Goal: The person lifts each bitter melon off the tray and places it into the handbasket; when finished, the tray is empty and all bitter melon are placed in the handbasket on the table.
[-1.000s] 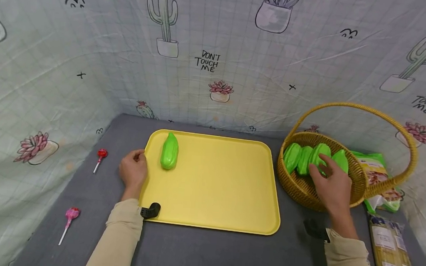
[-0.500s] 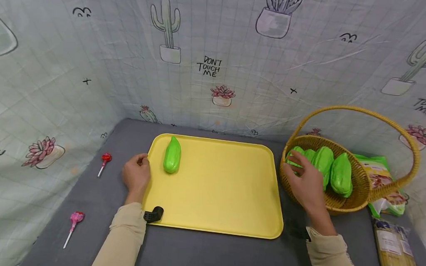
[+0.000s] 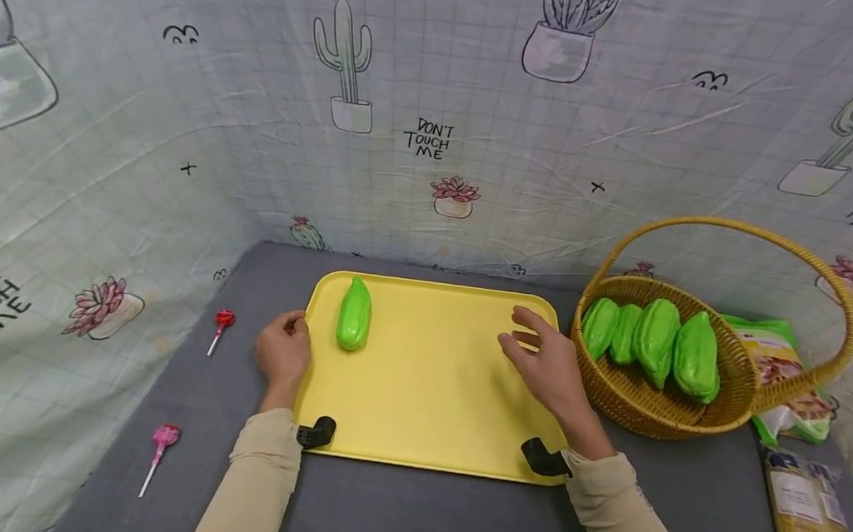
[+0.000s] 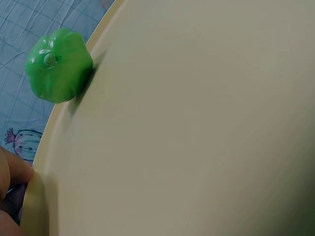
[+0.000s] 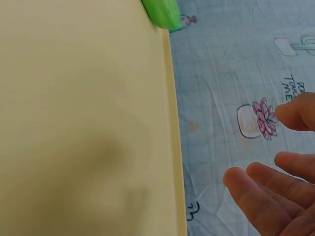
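A yellow tray (image 3: pixel 432 383) lies on the dark table. At its left edge my left hand (image 3: pixel 284 351) has curled fingers on the rim; in the left wrist view its fingertips (image 4: pixel 22 169) pinch that rim. One glossy green ridged toy fruit (image 3: pixel 354 315) lies in the tray's upper left, close to that hand. My right hand (image 3: pixel 545 363) hovers over the tray's right part with fingers apart and nothing in them. Beside the tray's right side, a wicker basket (image 3: pixel 640 416) holds several more green ridged fruits (image 3: pixel 655 338).
Two lollipops, one red (image 3: pixel 223 318) and one pink (image 3: pixel 165 437), lie left of the tray. Right of the basket are a green food packet (image 3: pixel 772 360) and a long packet of pale sticks (image 3: pixel 812 522). A tall handle (image 3: pixel 730 226) arches over the basket. Printed cloth (image 3: pixel 467 136) hangs behind.
My right hand has come out of the basket and moved left over the tray, holding nothing. The left hand stays at the tray's left rim. The head view has shifted slightly.
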Demonstrator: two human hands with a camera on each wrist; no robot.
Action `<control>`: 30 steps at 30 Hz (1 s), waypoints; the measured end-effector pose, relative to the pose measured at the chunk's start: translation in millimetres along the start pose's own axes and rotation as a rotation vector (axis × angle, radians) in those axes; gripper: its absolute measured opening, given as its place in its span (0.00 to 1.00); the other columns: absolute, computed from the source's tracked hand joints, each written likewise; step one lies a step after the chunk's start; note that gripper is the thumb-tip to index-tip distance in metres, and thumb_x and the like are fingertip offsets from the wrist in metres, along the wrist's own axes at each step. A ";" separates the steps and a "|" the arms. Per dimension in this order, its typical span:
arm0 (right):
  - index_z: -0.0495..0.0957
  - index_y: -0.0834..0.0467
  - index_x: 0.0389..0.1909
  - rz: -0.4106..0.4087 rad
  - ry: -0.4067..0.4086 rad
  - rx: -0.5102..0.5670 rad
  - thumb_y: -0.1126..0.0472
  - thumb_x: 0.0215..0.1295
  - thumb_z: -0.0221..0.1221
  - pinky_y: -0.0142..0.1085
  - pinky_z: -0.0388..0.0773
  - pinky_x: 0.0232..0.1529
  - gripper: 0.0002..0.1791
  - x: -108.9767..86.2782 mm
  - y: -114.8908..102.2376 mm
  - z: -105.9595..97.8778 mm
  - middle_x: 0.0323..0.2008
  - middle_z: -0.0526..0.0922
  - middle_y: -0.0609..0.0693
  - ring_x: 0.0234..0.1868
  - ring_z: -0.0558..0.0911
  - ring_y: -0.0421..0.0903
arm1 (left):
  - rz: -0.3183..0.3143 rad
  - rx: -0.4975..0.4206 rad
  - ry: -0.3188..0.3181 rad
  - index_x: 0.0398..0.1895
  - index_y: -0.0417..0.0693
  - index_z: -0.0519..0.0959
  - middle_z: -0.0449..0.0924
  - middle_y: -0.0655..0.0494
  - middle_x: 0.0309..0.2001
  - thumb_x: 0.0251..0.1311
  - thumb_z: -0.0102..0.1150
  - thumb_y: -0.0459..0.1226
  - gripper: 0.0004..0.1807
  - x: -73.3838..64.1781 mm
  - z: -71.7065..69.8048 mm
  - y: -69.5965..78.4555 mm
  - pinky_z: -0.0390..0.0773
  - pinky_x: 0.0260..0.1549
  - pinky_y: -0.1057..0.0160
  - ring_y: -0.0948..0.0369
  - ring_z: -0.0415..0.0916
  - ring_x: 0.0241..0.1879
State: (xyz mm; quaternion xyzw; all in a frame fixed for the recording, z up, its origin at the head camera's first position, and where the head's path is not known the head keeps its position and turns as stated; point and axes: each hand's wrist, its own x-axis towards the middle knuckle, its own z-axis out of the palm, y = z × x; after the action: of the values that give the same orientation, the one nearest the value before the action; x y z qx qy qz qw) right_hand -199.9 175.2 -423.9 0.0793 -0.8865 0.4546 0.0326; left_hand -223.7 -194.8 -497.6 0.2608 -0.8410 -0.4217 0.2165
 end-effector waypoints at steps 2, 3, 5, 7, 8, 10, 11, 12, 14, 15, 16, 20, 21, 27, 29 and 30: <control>0.68 0.58 0.74 0.000 -0.015 0.001 0.52 0.73 0.61 0.52 0.85 0.53 0.32 0.9 -1.0 3.3 0.69 0.75 0.61 0.62 0.83 0.61 | -0.005 0.001 0.002 0.49 0.40 0.87 0.87 0.38 0.45 0.71 0.53 0.36 0.15 -0.3 0.5 0.7 0.76 0.47 0.44 0.43 0.82 0.44; 0.67 0.57 0.75 0.001 -0.019 0.000 0.52 0.73 0.61 0.52 0.85 0.53 0.33 1.3 -1.8 4.6 0.69 0.75 0.61 0.62 0.83 0.61 | -0.007 0.001 0.001 0.50 0.40 0.86 0.87 0.38 0.45 0.72 0.53 0.36 0.15 -0.3 0.8 1.0 0.76 0.48 0.44 0.43 0.81 0.44; 0.65 0.58 0.76 -0.004 -0.028 -0.003 0.52 0.73 0.61 0.52 0.84 0.53 0.34 1.8 -3.3 6.8 0.70 0.75 0.61 0.62 0.82 0.61 | -0.010 0.000 -0.004 0.50 0.40 0.86 0.87 0.38 0.45 0.72 0.52 0.36 0.15 -0.2 1.4 1.0 0.76 0.48 0.44 0.43 0.81 0.44; 0.64 0.58 0.76 -0.002 -0.037 0.001 0.52 0.73 0.61 0.52 0.84 0.54 0.35 2.3 -5.0 8.7 0.70 0.74 0.62 0.63 0.82 0.61 | -0.015 -0.002 -0.011 0.50 0.40 0.86 0.87 0.39 0.46 0.72 0.52 0.36 0.15 0.0 2.0 0.9 0.76 0.49 0.44 0.43 0.81 0.45; 0.64 0.58 0.76 0.000 -0.041 0.003 0.52 0.73 0.61 0.52 0.84 0.54 0.35 2.4 -5.9 9.5 0.70 0.74 0.62 0.63 0.81 0.62 | -0.016 -0.003 -0.014 0.51 0.40 0.86 0.87 0.39 0.46 0.72 0.53 0.36 0.15 -0.1 2.0 0.9 0.76 0.49 0.45 0.43 0.81 0.45; 0.63 0.58 0.77 0.002 -0.049 0.004 0.52 0.73 0.61 0.52 0.84 0.54 0.35 2.6 -7.1 11.2 0.70 0.74 0.62 0.63 0.81 0.62 | -0.019 -0.004 -0.018 0.51 0.40 0.86 0.87 0.39 0.46 0.72 0.53 0.36 0.15 -0.1 1.9 0.8 0.76 0.49 0.45 0.44 0.81 0.45; 0.63 0.58 0.77 0.003 -0.053 0.003 0.52 0.73 0.61 0.52 0.84 0.54 0.35 2.8 -7.4 12.0 0.70 0.74 0.61 0.63 0.81 0.62 | -0.019 -0.004 -0.018 0.51 0.40 0.86 0.87 0.39 0.46 0.72 0.53 0.36 0.15 -0.2 1.7 0.7 0.76 0.49 0.45 0.43 0.81 0.45; 0.63 0.57 0.77 0.008 -0.057 0.003 0.52 0.73 0.61 0.52 0.84 0.54 0.36 2.7 -7.9 12.9 0.70 0.74 0.61 0.63 0.81 0.62 | -0.018 -0.005 -0.017 0.51 0.40 0.86 0.87 0.39 0.46 0.72 0.53 0.36 0.15 0.1 1.5 0.5 0.76 0.49 0.45 0.43 0.81 0.45; 0.63 0.57 0.77 0.010 -0.065 -0.001 0.52 0.73 0.61 0.52 0.84 0.54 0.36 2.9 -8.8 14.5 0.71 0.74 0.60 0.63 0.81 0.62 | -0.014 -0.008 -0.014 0.51 0.40 0.86 0.87 0.38 0.46 0.72 0.52 0.36 0.15 0.2 0.7 0.6 0.76 0.50 0.44 0.43 0.81 0.45; 0.63 0.57 0.77 0.010 -0.070 -0.003 0.52 0.73 0.61 0.52 0.84 0.54 0.36 3.1 -8.9 15.2 0.71 0.73 0.60 0.63 0.81 0.62 | -0.014 -0.009 -0.011 0.51 0.39 0.86 0.87 0.38 0.46 0.72 0.52 0.36 0.15 0.5 0.5 0.2 0.76 0.50 0.44 0.43 0.81 0.45; 0.63 0.57 0.77 0.009 -0.074 -0.001 0.52 0.73 0.61 0.52 0.84 0.54 0.36 3.2 -9.1 15.9 0.71 0.73 0.60 0.63 0.81 0.62 | -0.013 -0.011 -0.010 0.51 0.39 0.86 0.87 0.38 0.46 0.72 0.52 0.36 0.15 0.9 0.3 0.0 0.76 0.50 0.44 0.43 0.81 0.45; 0.64 0.57 0.77 0.008 -0.080 0.002 0.51 0.73 0.61 0.52 0.84 0.54 0.35 4.7 -10.8 17.7 0.72 0.72 0.60 0.64 0.80 0.62 | -0.012 -0.012 -0.008 0.51 0.40 0.86 0.87 0.38 0.46 0.72 0.52 0.36 0.15 1.3 -0.2 -0.3 0.76 0.50 0.44 0.43 0.81 0.45; 0.64 0.57 0.76 0.007 -0.079 0.001 0.51 0.72 0.61 0.52 0.84 0.54 0.35 5.1 -11.3 18.1 0.72 0.72 0.60 0.65 0.80 0.62 | -0.013 -0.011 -0.008 0.51 0.40 0.86 0.87 0.39 0.46 0.72 0.52 0.36 0.15 1.3 -0.1 -0.4 0.75 0.50 0.44 0.43 0.81 0.45; 0.65 0.58 0.76 -0.004 -0.083 -0.002 0.52 0.72 0.62 0.53 0.84 0.54 0.35 7.2 -14.5 21.8 0.72 0.72 0.61 0.64 0.81 0.62 | -0.021 -0.005 -0.020 0.52 0.40 0.85 0.86 0.39 0.47 0.73 0.51 0.37 0.16 0.1 -0.6 0.3 0.75 0.50 0.44 0.43 0.81 0.46; 0.64 0.57 0.76 0.001 -0.095 0.000 0.52 0.72 0.62 0.53 0.84 0.55 0.36 7.4 -15.7 23.3 0.73 0.71 0.61 0.64 0.80 0.62 | -0.024 -0.007 -0.026 0.53 0.40 0.85 0.86 0.39 0.47 0.73 0.51 0.36 0.16 -0.7 -1.1 0.8 0.76 0.50 0.44 0.43 0.81 0.46; 0.64 0.57 0.76 0.003 -0.101 -0.002 0.52 0.72 0.62 0.53 0.84 0.55 0.36 7.4 -16.1 24.3 0.73 0.71 0.60 0.65 0.80 0.62 | -0.027 -0.009 -0.029 0.53 0.40 0.85 0.86 0.39 0.48 0.73 0.51 0.36 0.16 -1.0 -1.4 1.0 0.76 0.49 0.44 0.43 0.81 0.46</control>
State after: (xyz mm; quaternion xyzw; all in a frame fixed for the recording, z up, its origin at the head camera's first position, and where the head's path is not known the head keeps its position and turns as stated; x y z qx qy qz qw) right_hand -204.1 145.4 -424.2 0.1007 -0.8876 0.4493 -0.0128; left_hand -222.4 -194.5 -496.0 0.2649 -0.8387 -0.4320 0.1995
